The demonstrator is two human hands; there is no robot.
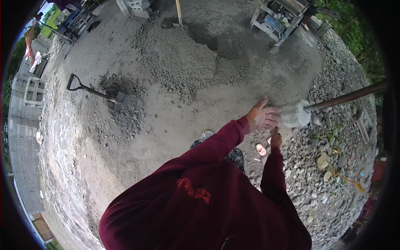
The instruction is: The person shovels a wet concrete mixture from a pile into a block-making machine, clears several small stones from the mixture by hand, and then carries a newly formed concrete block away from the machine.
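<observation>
My left hand (265, 116) reaches forward and to the right, with its fingers stretched out and nothing seen in it. In the picture its fingertips meet the edge of a pale, rounded concrete base (296, 114); whether they touch it I cannot tell. Out of that base a brown rusty pole (348, 98) slants up to the right. Just below my left fingers is my right hand (276, 139), mostly curled, with one finger up close to the left hand. Anything inside the right hand's grip is hidden. Both arms wear dark red sleeves.
A shovel (95, 92) stands in a small gravel pile at left. Ahead lies a wide gravel heap (179, 58) with another long-handled tool (179, 14) behind it. A wooden stand (275, 23) is at far right, stacked grey blocks (26, 125) at left, loose stones (308, 175) at right.
</observation>
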